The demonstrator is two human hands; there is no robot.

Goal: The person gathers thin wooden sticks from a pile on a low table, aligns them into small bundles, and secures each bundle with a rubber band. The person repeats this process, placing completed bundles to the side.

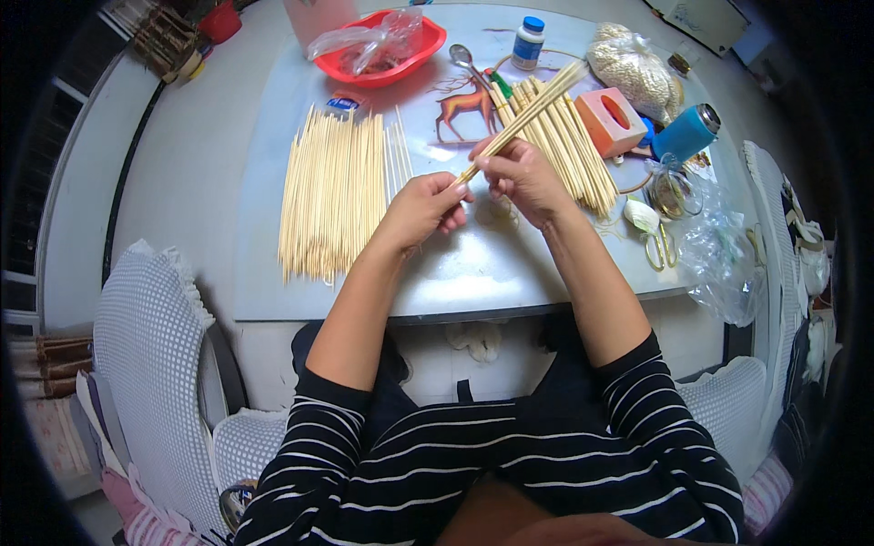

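Between my two hands is a small bundle of thin wooden sticks (537, 105), slanting up to the right above the table. The fingers of my left hand (426, 207) pinch its lower end. My right hand (523, 178) grips the bundle a little higher up. A wide layer of loose sticks (332, 191) lies left of my hands, with a few single sticks (398, 150) spread beside it. Under and right of my right hand lie several gathered bundles of sticks (574, 150), side by side.
Behind stand a red basin (401, 68) with a plastic bag, a spoon (464, 59) and a white bottle (528, 44). To the right are a tissue box (608, 123), a blue flask (685, 135), scissors (657, 247) and clear plastic (724, 273). Covered chairs (150, 355) flank the table (492, 282).
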